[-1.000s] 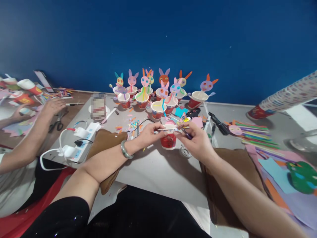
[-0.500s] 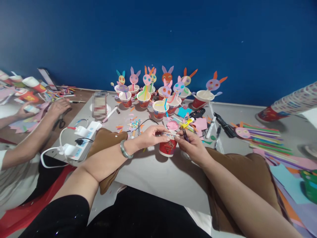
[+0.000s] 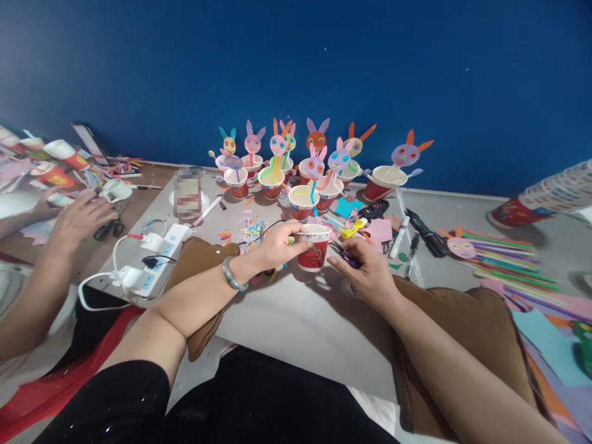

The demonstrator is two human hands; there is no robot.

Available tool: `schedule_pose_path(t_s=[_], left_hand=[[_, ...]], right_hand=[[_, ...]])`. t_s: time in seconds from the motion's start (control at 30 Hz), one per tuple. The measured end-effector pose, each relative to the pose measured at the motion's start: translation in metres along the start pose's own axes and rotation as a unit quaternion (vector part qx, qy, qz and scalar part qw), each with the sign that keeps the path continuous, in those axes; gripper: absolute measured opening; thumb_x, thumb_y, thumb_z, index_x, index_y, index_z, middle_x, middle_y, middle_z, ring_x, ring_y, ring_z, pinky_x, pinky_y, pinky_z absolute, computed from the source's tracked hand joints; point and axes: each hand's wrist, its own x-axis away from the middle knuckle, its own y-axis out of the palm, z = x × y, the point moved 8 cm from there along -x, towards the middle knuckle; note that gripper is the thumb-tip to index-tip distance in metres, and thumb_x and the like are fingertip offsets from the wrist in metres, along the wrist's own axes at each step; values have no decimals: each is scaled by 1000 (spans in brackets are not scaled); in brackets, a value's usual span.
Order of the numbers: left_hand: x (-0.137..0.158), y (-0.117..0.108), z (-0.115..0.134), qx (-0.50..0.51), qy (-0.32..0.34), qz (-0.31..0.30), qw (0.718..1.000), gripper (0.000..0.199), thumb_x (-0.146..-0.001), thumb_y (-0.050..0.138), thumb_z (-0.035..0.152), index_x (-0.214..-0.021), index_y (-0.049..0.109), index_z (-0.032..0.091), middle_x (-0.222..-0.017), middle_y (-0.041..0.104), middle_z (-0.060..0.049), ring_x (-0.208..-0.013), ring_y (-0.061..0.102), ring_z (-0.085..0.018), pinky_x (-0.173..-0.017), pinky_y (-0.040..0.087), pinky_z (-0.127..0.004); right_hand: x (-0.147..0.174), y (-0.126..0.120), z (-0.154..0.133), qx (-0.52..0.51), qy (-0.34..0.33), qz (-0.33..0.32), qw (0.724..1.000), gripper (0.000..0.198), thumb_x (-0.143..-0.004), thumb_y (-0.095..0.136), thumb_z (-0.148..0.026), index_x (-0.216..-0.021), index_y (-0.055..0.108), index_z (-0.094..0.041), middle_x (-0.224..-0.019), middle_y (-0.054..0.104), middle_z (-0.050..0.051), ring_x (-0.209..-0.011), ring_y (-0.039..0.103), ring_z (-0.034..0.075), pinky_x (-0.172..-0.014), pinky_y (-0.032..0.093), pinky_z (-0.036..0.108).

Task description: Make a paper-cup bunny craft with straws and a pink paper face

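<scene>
My left hand point(image 3: 282, 246) grips a red paper cup point(image 3: 314, 254) by its left side near the rim, thumb in front. The cup is upright, with a white patterned band below its open mouth. Just right of it, my right hand point(image 3: 370, 271) is closed around small scissors point(image 3: 349, 258) with dark purple handles; their blades point left toward the cup and are partly hidden. Behind the cup stand several finished paper cups point(image 3: 303, 206) bearing paper rabbit heads point(image 3: 316, 168) on coloured straws.
A white power strip point(image 3: 169, 262) with plugs lies at left, beside a brown cushion point(image 3: 198, 271). Another person's hand point(image 3: 83, 216) works at far left. Coloured straws point(image 3: 509, 265), a cup stack point(image 3: 546, 197) and a second brown cushion point(image 3: 457, 339) are on the right. Paper scraps point(image 3: 253, 229) litter the table.
My right hand has drawn away from the cup's rim to the right with the scissors. The cup has risen slightly in my left hand, its mouth now uncovered. The other person's hand has shifted left.
</scene>
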Motion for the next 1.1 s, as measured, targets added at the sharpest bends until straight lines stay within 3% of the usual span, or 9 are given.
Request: schedule_pose_path(t_s=[0.23,0.4,0.6,0.97,1.1], left_hand=[[1,-3,-1,-48,30,44,997,6,-83,63,22,-84,65,15,-85,62,-3,-79,56,-13,-78,45,-28],[2,0,-1,-75,37,29,996,8,-85,65,24,-86,66,16,-89,63,-4,-85,59,-16,-84,47,-32],[3,3,1,-110,52,19,992,10,-88,64,25,-90,67,17,-90,62,-5,-89,59,-17,-85,48,-32],[4,7,15,-185,98,-20,978,11,-89,63,23,-83,68,16,-91,56,-6,-94,54,-20,-89,45,-36],[4,7,13,-177,86,-24,980,10,-90,64,23,-86,70,16,-93,57,-6,-96,55,-20,-91,45,-36]], right_hand=[[4,6,-7,140,-49,-37,988,32,-93,57,-52,-90,59,-20,-64,58,-1,-54,49,13,-54,38,25],[10,7,-15,237,-109,-12,965,37,-98,49,-48,-106,66,-16,-76,70,6,-59,60,16,-57,41,27],[15,7,-19,327,-154,31,932,38,-100,49,-46,-108,70,-16,-90,77,9,-68,69,18,-54,37,27],[20,16,-32,471,-134,9,872,39,-101,45,-46,-97,71,-16,-77,71,9,-54,56,14,-52,24,30],[21,20,-36,500,-139,-6,855,38,-102,42,-42,-94,69,-16,-74,66,9,-53,53,14,-51,20,31]])
